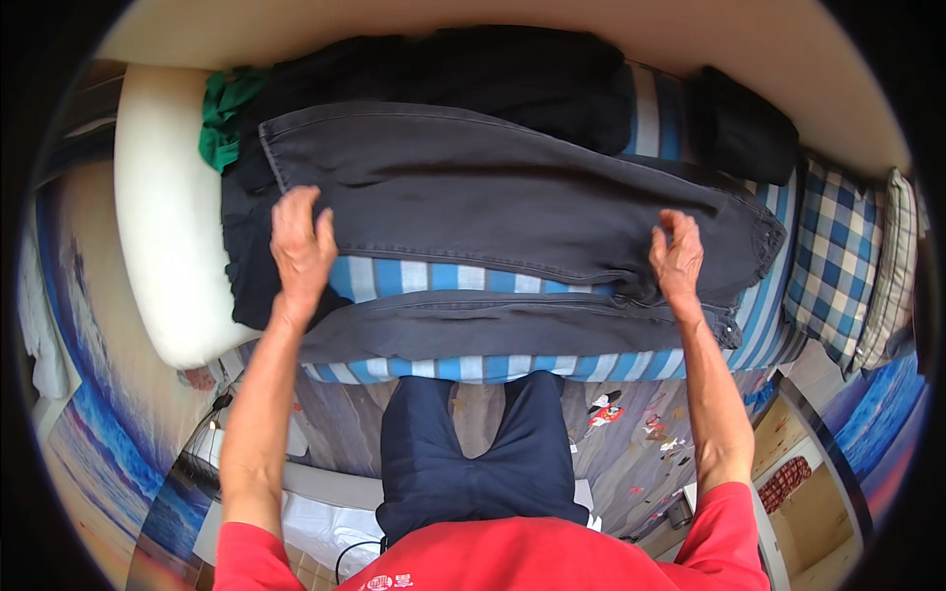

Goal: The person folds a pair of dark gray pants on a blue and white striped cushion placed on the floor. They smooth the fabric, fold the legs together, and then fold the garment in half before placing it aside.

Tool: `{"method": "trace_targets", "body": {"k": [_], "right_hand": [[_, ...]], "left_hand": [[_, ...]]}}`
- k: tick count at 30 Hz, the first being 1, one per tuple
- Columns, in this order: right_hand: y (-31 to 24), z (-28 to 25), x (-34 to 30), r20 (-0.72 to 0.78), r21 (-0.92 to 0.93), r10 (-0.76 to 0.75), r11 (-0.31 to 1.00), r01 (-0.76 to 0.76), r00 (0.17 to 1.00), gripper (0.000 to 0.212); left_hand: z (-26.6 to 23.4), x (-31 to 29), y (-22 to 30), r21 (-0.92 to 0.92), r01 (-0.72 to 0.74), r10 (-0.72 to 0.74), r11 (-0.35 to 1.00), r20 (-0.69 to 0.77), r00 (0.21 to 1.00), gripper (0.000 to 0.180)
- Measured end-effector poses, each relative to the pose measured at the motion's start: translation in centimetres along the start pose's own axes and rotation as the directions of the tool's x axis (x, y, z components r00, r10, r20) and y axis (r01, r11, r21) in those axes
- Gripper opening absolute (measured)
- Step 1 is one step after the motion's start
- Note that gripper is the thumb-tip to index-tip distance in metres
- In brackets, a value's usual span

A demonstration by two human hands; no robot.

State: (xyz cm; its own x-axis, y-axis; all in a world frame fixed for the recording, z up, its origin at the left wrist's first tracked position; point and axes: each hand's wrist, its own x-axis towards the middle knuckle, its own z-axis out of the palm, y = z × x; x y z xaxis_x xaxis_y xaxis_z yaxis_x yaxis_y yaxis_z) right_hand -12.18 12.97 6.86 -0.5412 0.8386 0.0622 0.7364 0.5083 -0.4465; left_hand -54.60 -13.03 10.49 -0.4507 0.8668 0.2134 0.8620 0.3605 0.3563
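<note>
A pair of dark grey jeans [473,187] lies stretched sideways before me, its hem at the left and its waist at the right. One leg is spread wide across the back; the other leg [473,327] runs along the front edge. Over the hem end of the back leg is my left hand [302,241], its thumb held away from the fingers and nothing in it. My right hand [677,258] hovers by the waist end with loosely bent, parted fingers and also holds nothing. Whether either hand touches the cloth is hard to tell.
Beneath the jeans is a sofa with a blue-and-white striped cover [503,367]. Black clothing [532,74] lies behind, with a green cloth [229,103] at its left end. A white armrest [163,227] bounds the left; a checked pillow [836,256] stands at the right.
</note>
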Motion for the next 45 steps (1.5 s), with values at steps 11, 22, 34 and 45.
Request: {"method": "trace_targets", "body": {"k": [11,22,34,45], "right_hand": [[8.9,-3.3,6.4,0.052,-0.254,-0.161,0.952,0.17,0.985,0.033],[8.8,-1.5,8.8,0.248,-0.247,-0.076,0.959,0.139,0.966,0.021],[5.7,-5.2,6.5,0.117,-0.131,-0.149,0.978,0.164,0.982,0.016],[4.4,-7.6,2.9,0.023,-0.08,-0.133,0.988,0.135,0.991,0.015]], "left_hand": [[1.8,9.9,-5.6,0.383,-0.234,0.185,0.894,0.161,0.969,0.051],[1.4,12.4,-6.9,0.367,-0.277,0.155,0.888,0.327,0.932,0.026],[-2.4,6.9,-6.8,0.339,-0.239,0.196,0.91,0.157,0.968,0.017],[-5.1,5.3,-3.4,0.344,-0.316,0.284,0.884,0.142,0.948,0.013]]}}
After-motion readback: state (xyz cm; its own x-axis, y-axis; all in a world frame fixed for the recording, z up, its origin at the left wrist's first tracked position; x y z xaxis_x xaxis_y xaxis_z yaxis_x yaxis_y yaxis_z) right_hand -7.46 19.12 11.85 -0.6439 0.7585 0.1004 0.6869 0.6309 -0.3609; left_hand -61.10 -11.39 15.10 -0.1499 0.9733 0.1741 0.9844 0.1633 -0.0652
